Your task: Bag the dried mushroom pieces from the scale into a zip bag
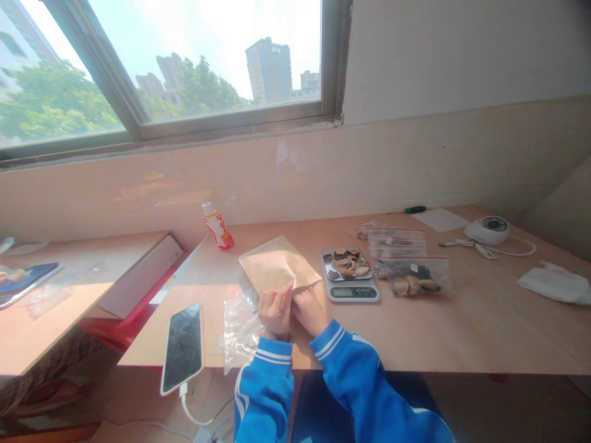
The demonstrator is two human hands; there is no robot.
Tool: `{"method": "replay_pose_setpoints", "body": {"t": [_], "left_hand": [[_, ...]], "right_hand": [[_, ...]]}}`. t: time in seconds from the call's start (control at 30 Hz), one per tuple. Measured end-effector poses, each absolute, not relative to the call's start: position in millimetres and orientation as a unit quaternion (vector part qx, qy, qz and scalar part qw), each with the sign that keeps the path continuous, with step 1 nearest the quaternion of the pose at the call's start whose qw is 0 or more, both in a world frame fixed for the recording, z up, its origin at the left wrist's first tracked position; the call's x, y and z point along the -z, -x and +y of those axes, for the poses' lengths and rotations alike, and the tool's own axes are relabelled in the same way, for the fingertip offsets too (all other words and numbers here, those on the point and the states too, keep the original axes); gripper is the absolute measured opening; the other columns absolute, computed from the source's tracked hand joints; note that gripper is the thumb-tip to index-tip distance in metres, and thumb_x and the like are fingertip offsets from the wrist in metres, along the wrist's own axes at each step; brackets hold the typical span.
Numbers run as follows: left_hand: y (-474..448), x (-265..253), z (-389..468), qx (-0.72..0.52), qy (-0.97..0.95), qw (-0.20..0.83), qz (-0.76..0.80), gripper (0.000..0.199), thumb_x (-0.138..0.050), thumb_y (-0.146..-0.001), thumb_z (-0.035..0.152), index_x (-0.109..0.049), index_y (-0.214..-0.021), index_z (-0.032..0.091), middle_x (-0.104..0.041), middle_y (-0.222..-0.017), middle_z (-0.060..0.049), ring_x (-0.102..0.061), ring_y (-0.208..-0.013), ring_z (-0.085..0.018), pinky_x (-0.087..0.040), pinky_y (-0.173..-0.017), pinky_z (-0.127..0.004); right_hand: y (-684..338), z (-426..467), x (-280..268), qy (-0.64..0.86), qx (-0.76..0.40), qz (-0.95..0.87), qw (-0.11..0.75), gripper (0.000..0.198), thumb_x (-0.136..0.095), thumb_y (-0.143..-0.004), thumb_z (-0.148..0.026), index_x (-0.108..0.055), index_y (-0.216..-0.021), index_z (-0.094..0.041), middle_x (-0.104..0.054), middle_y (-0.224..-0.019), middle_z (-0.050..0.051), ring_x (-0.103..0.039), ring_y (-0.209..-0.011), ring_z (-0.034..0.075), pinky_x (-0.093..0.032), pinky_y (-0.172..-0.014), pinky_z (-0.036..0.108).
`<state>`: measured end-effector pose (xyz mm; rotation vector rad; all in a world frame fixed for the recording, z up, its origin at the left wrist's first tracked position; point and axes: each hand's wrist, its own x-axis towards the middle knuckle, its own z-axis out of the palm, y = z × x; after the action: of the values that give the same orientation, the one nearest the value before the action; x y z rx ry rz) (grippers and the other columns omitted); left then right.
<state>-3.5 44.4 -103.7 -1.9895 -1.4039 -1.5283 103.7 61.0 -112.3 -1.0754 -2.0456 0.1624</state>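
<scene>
My left hand (pixel 276 311) is closed on the near edge of a brown kraft paper bag (pixel 277 264), thumb and fingers pinched together. Close beside it, my right hand (pixel 310 309) is also closed at that edge, its fingertips partly hidden by the paper. Crumpled clear plastic (pixel 240 326) lies under and left of my left hand. Just right of the bag stands a digital kitchen scale (pixel 353 294), with dried brown slices (pixel 347 263) piled on its plate. Beyond the scale lie several zip bags, the nearest zip bag (pixel 415 277) holding similar dried pieces.
A phone (pixel 183 344) with a white cable overhangs the table's left front edge. At the back stands a red-and-white bottle (pixel 217 226). To the right are a white round device (pixel 488 230) with a cable, a paper sheet (pixel 440 219), a green-handled tool (pixel 415 210) and white cloth-like material (pixel 556 283).
</scene>
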Motion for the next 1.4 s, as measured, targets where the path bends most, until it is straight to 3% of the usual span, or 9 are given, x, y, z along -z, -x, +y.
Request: {"method": "replay_pose_setpoints", "body": {"t": [0.27, 0.37, 0.57, 0.73, 0.83, 1.13, 1.4], "left_hand": [[1.5, 101.4, 43.3, 0.541, 0.673, 0.124, -0.489, 0.021, -0.054, -0.087, 0.023, -0.069, -0.103, 0.022, -0.063, -0.070, -0.004, -0.052, -0.066, -0.016, -0.043, -0.065, -0.028], [1.1, 102.8, 44.5, 0.545, 0.673, 0.121, -0.485, 0.021, -0.056, -0.086, 0.022, -0.068, -0.103, 0.023, -0.061, -0.067, -0.003, -0.051, -0.066, -0.016, -0.043, -0.065, -0.028], [-0.9, 101.0, 44.2, 0.560, 0.660, 0.121, -0.486, 0.022, -0.057, -0.086, 0.021, -0.068, -0.104, 0.023, -0.060, -0.067, -0.002, -0.050, -0.066, -0.015, -0.044, -0.064, -0.026], [-2.2, 99.2, 43.7, 0.560, 0.659, 0.125, -0.486, 0.021, -0.057, -0.086, 0.022, -0.070, -0.102, 0.022, -0.060, -0.067, -0.002, -0.050, -0.065, -0.014, -0.045, -0.063, -0.027], [-2.2, 99.2, 43.7, 0.557, 0.659, 0.121, -0.491, 0.021, -0.058, -0.085, 0.022, -0.070, -0.103, 0.022, -0.060, -0.066, -0.002, -0.050, -0.064, -0.015, -0.045, -0.063, -0.027], [-2.1, 99.4, 47.7, 0.516, 0.666, 0.133, -0.522, 0.019, -0.059, -0.085, 0.023, -0.071, -0.099, 0.025, -0.061, -0.065, -0.001, -0.050, -0.065, -0.015, -0.043, -0.066, -0.027], [4.4, 111.8, 62.0, 0.460, 0.642, 0.115, -0.602, 0.020, -0.057, -0.085, 0.029, -0.071, -0.097, 0.023, -0.070, -0.086, -0.005, -0.057, -0.081, -0.020, -0.043, -0.075, -0.033]], "right_hand": [[-175.3, 40.4, 72.9, 0.481, -0.150, -0.675, 0.539, 0.010, -0.059, -0.085, -0.030, -0.067, -0.085, -0.023, -0.071, -0.088, 0.003, -0.063, -0.088, 0.021, -0.040, -0.085, 0.039], [-201.7, 67.4, 64.2, 0.540, -0.122, -0.666, 0.501, 0.011, -0.058, -0.085, -0.027, -0.068, -0.084, -0.022, -0.070, -0.091, 0.004, -0.060, -0.091, 0.023, -0.038, -0.084, 0.038], [-218.3, 114.6, 71.0, 0.629, -0.013, -0.698, 0.342, 0.015, -0.056, -0.084, -0.021, -0.071, -0.082, -0.022, -0.068, -0.091, 0.007, -0.053, -0.092, 0.026, -0.031, -0.079, 0.040], [-218.4, 97.1, 76.8, 0.621, 0.056, -0.672, 0.400, 0.024, -0.049, -0.087, -0.020, -0.066, -0.103, -0.020, -0.065, -0.106, 0.009, -0.052, -0.098, 0.026, -0.031, -0.082, 0.040], [-215.8, 70.9, 80.9, 0.597, 0.044, -0.672, 0.436, 0.026, -0.045, -0.088, -0.019, -0.065, -0.104, -0.022, -0.064, -0.108, 0.008, -0.053, -0.100, 0.024, -0.034, -0.085, 0.039], [-204.0, 21.6, 105.7, 0.481, -0.115, -0.716, 0.494, 0.023, -0.041, -0.087, -0.014, -0.064, -0.087, -0.020, -0.065, -0.082, 0.006, -0.060, -0.080, 0.019, -0.048, -0.073, 0.033], [-201.2, 10.2, 102.7, 0.465, -0.150, -0.764, 0.422, 0.023, -0.044, -0.080, -0.010, -0.065, -0.082, -0.019, -0.056, -0.059, 0.000, -0.051, -0.055, 0.015, -0.041, -0.055, 0.027]]}}
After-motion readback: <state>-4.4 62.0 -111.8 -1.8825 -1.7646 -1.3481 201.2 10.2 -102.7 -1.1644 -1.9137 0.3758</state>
